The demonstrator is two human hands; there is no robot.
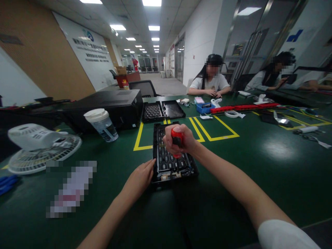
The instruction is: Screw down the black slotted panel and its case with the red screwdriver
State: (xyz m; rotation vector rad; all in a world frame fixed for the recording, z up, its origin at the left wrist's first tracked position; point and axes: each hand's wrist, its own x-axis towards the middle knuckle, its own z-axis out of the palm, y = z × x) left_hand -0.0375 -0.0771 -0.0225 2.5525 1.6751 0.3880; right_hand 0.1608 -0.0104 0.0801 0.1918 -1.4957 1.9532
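A screwdriver (177, 139) with a red and black handle is wrapped in the closed fingers of my right hand (188, 137). It stands nearly upright, its thin shaft pointing down into the near end of an open black plastic case (195, 170). Rows of dark rounded cells (166, 162) fill the case, and small parts and wiring lie along its near end. The tip's contact point is too small to make out. My left hand (142, 174) grips the case's left wall near the front corner, with its fingertips at the edge. My right hand hides part of the cells.
Beyond stands a second open black case (153, 112). On the left are a lidded cup (102, 124), a white fan (38, 145) and a large black box (109, 107). A blue bin (204, 108) and red strip (243, 108) lie right. A person (210, 79) sits across.
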